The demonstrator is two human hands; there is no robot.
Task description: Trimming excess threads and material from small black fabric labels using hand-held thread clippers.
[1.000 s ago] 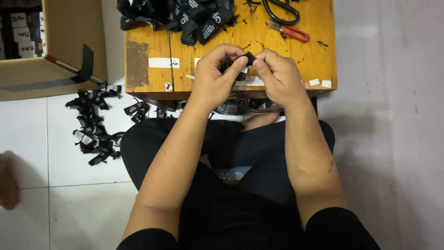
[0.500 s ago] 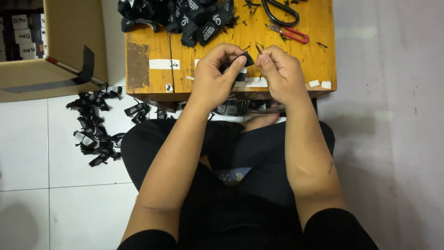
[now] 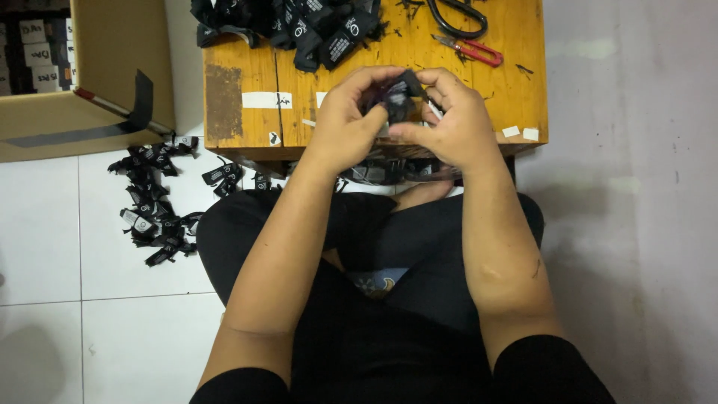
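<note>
Above the near edge of the small wooden table, in the head view, both hands meet around one small black fabric label. The left hand is curled narrow, its fingers pinching the label from the left side; the right hand is closed on it from the right, thumb pressed against the label's lower part. The fingers cover much of the label, so only its dark top and a pale printed patch show between them.

Along the table's far edge, toward the left and middle, lies a heap of black labels with white print. At the far right corner rest black-handled scissors, and just beside them small red-handled snips. Strips of white tape are stuck to the tabletop left of the hands, and two small white pieces sit near the right edge. Tiny black thread clippings speckle the wood.

Off the table's left edge, on the white tiled floor, a scattered pile of more black labels spreads out. Beyond it, at the upper left, stands an open cardboard box with a black tape strip across its flap. The person's forearms and black-clad lap hide the floor below the table's near edge, where a few more labels hang just under the tabletop.
</note>
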